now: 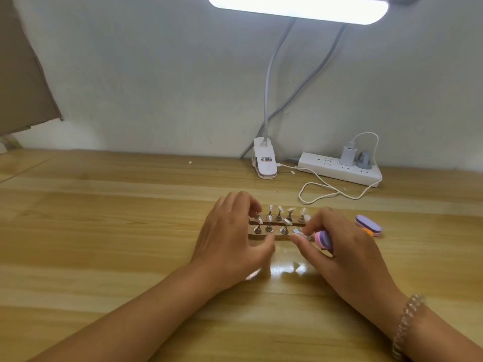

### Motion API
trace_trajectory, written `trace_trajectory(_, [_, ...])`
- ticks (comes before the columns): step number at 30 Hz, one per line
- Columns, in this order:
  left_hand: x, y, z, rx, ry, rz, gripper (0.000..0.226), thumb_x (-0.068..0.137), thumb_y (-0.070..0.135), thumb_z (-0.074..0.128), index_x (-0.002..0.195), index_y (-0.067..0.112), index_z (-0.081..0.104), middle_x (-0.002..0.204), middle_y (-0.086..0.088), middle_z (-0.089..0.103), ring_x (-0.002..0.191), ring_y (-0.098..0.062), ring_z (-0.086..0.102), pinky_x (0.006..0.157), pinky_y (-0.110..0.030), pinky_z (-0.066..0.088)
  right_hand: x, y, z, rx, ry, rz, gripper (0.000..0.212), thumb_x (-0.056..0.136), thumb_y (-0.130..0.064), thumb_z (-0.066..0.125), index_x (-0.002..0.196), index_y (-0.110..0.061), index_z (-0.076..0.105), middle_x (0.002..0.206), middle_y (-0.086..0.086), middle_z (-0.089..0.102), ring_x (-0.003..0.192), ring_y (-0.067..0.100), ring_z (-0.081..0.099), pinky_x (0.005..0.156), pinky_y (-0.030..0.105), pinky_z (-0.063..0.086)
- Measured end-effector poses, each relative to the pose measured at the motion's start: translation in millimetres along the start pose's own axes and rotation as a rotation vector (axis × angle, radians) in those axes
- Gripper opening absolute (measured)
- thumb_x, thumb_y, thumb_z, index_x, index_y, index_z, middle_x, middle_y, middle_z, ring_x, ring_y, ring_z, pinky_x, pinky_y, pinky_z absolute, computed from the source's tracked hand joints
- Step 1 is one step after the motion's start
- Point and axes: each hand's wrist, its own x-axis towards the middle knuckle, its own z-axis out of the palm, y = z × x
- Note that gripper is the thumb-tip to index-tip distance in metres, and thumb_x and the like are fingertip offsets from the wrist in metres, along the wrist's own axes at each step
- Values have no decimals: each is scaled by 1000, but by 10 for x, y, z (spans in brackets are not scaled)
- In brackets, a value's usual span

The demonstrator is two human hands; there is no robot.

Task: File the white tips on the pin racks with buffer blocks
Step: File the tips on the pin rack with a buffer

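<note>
Pin racks point(277, 232): two wooden strips lying side by side across the middle of the tabletop point(104, 231), between the two hands; short metal pins stand in each, most with a pale tip on top.
Right wrist: a clear coiled band point(407, 325) circles it, at the lower right edge of the view.
Right hand point(345, 246): its grip is closed around a pink and purple buffer block point(323, 239), held between thumb and curled fingers; the forefinger reaches toward the right end of the near rack, where a loose-looking white tip point(300, 233) lies just at the fingertip. Whether finger and tip touch cannot be told.
Left hand point(230, 236): grip loosely open, holding nothing; the thumb lies along the near edge of the near rack, and the fingers curl over the left ends of both racks. The thumb is blurred.
Near rack: three upright pins with tips show, then a bare round pad toward the right end.
Far rack: five pins with white tips, tilted at differing angles.
Second buffer block point(368, 226): purple with an orange layer, lying flat on the tabletop just right of the right hand.
Lamp clip point(264, 159): white, standing well behind the racks by the wall, its neck rising to a lit lamp head point(298, 7).
Power strip point(339, 171): white, at the wall right of the clip, with a charger plugged in and a white cable point(321, 189) looping on the tabletop.
</note>
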Motion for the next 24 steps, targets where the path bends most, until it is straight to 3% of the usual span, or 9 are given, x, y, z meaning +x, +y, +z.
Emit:
trace_trajectory(2, [-40, 54, 5, -21, -47, 127, 32, 76, 47, 63, 100, 32, 49, 94, 19, 50, 87, -1, 45, 72, -17, 42, -9, -31, 13, 93, -8, 36, 24, 83, -45, 64, 78, -25, 52, 61, -10, 50, 57, 14, 48, 49, 35, 42])
trace_trajectory(6, [-50, 72, 20, -175, -245, 247, 20, 84, 46, 65, 97, 35, 55, 92, 22, 55, 83, -6, 52, 66, -27, 48, -16, -94, 35, 225, -65, 94, 29, 82, -49, 63, 78, -21, 54, 59, -4, 58, 55, 18, 52, 51, 42, 44])
trace_trajectory(10, [-21, 30, 26, -313, -284, 199, 10, 87, 31, 68, 92, 31, 60, 82, 25, 58, 72, -6, 57, 60, -23, 45, -10, -133, 15, 260, -125, 109, 32, 81, -49, 63, 80, -18, 55, 62, -2, 59, 58, 19, 54, 53, 43, 45])
trace_trajectory(14, [1, -13, 47, -352, -289, 107, 11, 84, 24, 65, 90, 33, 63, 81, 26, 62, 65, -7, 57, 59, -24, 42, -47, -120, 13, 278, -225, 151, 29, 82, -48, 61, 94, -26, 45, 75, -13, 53, 62, 10, 49, 54, 23, 38])
trace_trajectory(17, [17, -45, 53, -366, -280, 72, 13, 86, 20, 71, 87, 32, 67, 77, 26, 63, 58, -4, 51, 60, -19, 38, -77, -122, 24, 311, -279, 208, 14, 85, -35, 44, 95, -29, 37, 85, -16, 49, 75, 10, 48, 67, 30, 41])
trace_trajectory(19, [24, -50, 49, -373, -286, 69, 10, 85, 20, 73, 87, 30, 70, 79, 23, 65, 58, -2, 52, 60, -15, 37, -72, -119, 35, 318, -271, 223, 3, 93, -24, 42, 94, -26, 39, 85, -16, 50, 79, 9, 48, 69, 30, 40])
trace_trajectory(21, [22, -52, 44, -377, -297, 71, 10, 85, 22, 72, 88, 31, 72, 83, 22, 69, 59, -1, 52, 60, -15, 38, -62, -111, 46, 316, -233, 212, 6, 97, -18, 45, 94, -22, 46, 84, -12, 52, 79, 9, 50, 67, 26, 39])
trace_trajectory(24, [12, -47, 39, -351, -327, 85, 10, 87, 25, 70, 92, 33, 73, 84, 25, 69, 60, -2, 54, 60, -22, 44, -40, -98, 52, 258, -179, 149, 8, 95, -27, 49, 99, -27, 56, 91, -14, 55, 88, 9, 53, 70, 20, 40])
